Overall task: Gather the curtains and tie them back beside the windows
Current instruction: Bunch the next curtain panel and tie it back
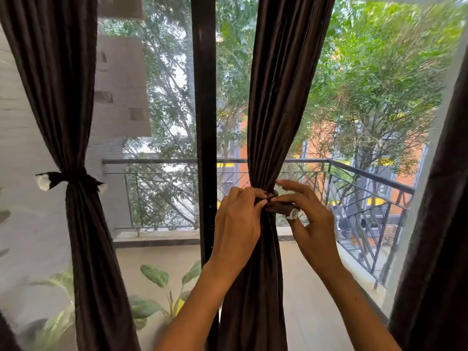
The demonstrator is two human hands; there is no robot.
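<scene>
The middle curtain (273,102), a dark brown panel, hangs just right of the black window frame post (204,122) and is bunched into a narrow waist at about the height of the balcony railing (367,177) seen through the glass. A matching brown tieback strap (279,205) wraps that waist, and its free end, tipped with a white patch, sticks out to the right.

The left hand (236,221) is closed at the front of the gather, its fingers and thumb curled and pinching the strap where it crosses the fabric. The right hand (307,219) meets it from the other side: the thumb and forefinger pinch the strap's end, while the other fingers are spread and raised above it. Both forearms reach up from the bottom edge of the view, one on each side of the hanging fabric.

Further left, the left curtain (63,84) is already gathered and bound by its own dark tie (69,179) with white-tipped ends. A third dark curtain (440,224) hangs loose along the right edge. Potted plant leaves (154,276) show low behind the glass, and trees (379,79) fill the view beyond the railing.
</scene>
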